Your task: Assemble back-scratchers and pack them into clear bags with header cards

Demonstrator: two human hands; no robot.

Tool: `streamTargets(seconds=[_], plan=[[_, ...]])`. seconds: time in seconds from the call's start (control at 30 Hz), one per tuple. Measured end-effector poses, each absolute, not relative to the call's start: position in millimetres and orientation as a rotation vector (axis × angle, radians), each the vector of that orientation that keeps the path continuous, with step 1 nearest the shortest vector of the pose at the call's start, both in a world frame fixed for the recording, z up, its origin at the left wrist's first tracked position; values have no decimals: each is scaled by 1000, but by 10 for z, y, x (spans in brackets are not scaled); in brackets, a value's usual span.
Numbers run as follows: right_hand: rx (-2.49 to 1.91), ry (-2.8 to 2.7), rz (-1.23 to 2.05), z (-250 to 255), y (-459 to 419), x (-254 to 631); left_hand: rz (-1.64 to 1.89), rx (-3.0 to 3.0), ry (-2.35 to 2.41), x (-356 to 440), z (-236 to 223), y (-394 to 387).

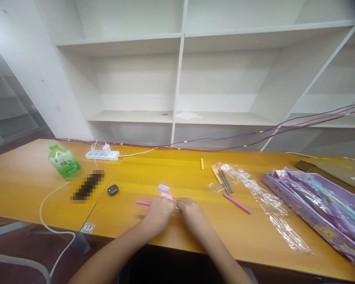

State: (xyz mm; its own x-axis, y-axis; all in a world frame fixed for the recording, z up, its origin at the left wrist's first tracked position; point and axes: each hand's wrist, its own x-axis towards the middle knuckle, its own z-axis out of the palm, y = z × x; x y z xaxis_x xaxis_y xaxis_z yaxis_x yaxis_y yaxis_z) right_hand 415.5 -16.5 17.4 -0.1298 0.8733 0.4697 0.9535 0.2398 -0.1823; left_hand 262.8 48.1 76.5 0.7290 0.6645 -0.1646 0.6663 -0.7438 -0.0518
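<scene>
My left hand (pixel 162 212) is closed around a slim pink pen-like stick (pixel 142 202), whose end sticks out to the left. Close beside it, my right hand (pixel 191 213) has its fingers pinched together. A thin whitish piece (pixel 176 208) shows in the gap between both hands; the fingers hide most of it. Just beyond the left hand lie a purple label (pixel 163 188) and a pink label (pixel 166 195). Another pink stick (pixel 237 203) rests on the table to the right of my right hand.
Hand-topped sticks (pixel 221 177), a short yellow stick (pixel 202 163) and clear wrappers (pixel 276 209) lie to the right. A purple box (pixel 301 215) holds bagged items. Leftward are a black key fob (pixel 113 189), a green bottle (pixel 64 161) and a power strip (pixel 102 155).
</scene>
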Motion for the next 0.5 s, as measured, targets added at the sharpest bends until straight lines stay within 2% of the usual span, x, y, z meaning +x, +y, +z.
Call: streamTargets(seconds=[0.5], plan=[[-1694, -2020, -311, 157, -170, 4200, -200, 2946, 1085, 2678, 737, 471]])
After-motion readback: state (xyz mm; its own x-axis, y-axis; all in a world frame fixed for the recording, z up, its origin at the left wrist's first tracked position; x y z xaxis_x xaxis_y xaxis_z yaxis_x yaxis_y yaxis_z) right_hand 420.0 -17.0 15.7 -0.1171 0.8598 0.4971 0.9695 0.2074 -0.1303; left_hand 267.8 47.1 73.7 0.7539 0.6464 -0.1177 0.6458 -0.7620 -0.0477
